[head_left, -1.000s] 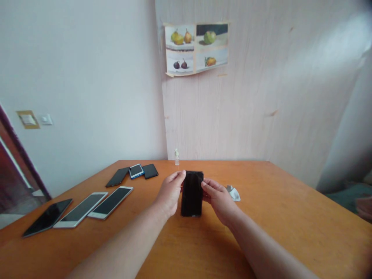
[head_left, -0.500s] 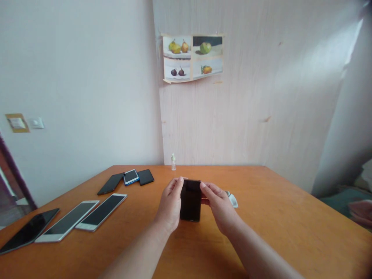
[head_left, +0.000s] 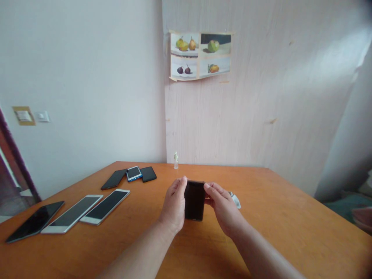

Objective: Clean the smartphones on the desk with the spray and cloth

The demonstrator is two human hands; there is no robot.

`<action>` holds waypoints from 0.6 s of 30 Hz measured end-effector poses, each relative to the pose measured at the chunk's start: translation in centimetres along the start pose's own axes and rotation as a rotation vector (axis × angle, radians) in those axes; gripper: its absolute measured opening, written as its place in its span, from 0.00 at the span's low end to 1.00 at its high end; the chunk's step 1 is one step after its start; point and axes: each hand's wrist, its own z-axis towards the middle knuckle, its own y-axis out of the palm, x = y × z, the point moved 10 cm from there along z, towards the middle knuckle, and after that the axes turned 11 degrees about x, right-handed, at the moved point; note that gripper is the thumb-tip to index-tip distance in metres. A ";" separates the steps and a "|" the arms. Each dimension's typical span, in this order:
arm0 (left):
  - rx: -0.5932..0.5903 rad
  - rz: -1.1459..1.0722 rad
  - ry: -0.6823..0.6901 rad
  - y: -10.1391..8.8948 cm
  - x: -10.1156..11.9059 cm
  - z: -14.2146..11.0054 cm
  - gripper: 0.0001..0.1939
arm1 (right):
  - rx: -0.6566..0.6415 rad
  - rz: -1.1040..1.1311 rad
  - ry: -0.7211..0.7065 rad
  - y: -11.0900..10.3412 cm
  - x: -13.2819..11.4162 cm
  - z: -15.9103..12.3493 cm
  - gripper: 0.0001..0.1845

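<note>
A black smartphone (head_left: 194, 201) with a dark screen stands nearly upright in front of me, facing me. My left hand (head_left: 174, 205) is closed on its left side, thumb along the upper left edge. With thumb and fingers, my right hand (head_left: 222, 205) pinches its upper right edge. The fingers behind the phone are mostly hidden. Just past my right hand lies a small white and grey item (head_left: 236, 200), partly covered, whose kind I cannot make out.
On the wooden table (head_left: 276, 232), several dark-screened devices lie at left, including a white phone (head_left: 106, 207), a larger white one (head_left: 72, 215), a black one (head_left: 35, 221) and a blue-edged phone (head_left: 134, 173). A small clear spray bottle (head_left: 176, 161) stands near the back wall.
The whole view has shifted slightly, so things appear a little further right. Both hands keep the same hold on the smartphone.
</note>
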 end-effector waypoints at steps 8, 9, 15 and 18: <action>-0.014 -0.088 -0.104 0.3 -0.1 0.2 0.14 | -0.006 0.050 0.055 -0.2 0.8 0.3 0.17; -0.007 -0.087 -0.116 0.3 -0.2 0.3 0.15 | -0.007 0.045 0.054 -0.2 0.8 0.3 0.17; 0.025 -0.065 -0.091 -0.1 -0.2 0.1 0.16 | 0.011 -0.053 -0.032 0.0 -0.4 0.0 0.19; 0.036 -0.065 -0.086 -0.1 -0.1 -0.1 0.16 | 0.020 -0.099 -0.089 0.2 -1.1 -0.4 0.19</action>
